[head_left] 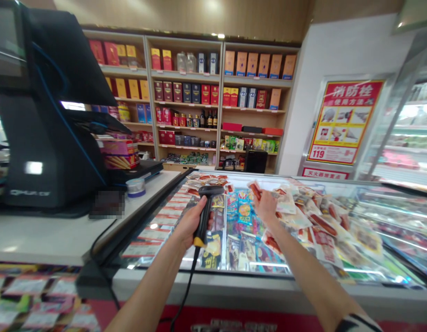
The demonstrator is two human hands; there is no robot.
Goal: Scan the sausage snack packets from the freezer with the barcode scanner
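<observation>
My left hand [193, 220] is wrapped round the handle of a black barcode scanner [207, 210] with a yellow base, held above the glass top of a chest freezer. The scanner's cord runs down past the freezer's front edge. My right hand [266, 206] is closed on a clear vacuum pack of reddish-brown sausage [255, 189] at the middle of the freezer top. To its right, many more sausage packs [322, 224] lie heaped on the glass. A smaller group of similar packs [199, 181] rests at the far left, behind the scanner.
On the left counter [144, 203] stand a cash register [47, 120], a roll of tape [135, 187] and some snack packs [121, 154]. Below the freezer glass lie blue ice-cream packets [244, 212]. Shelves [186, 102] of boxes and bottles line the back wall. A glass-fronted cooler [407, 143] stands at right.
</observation>
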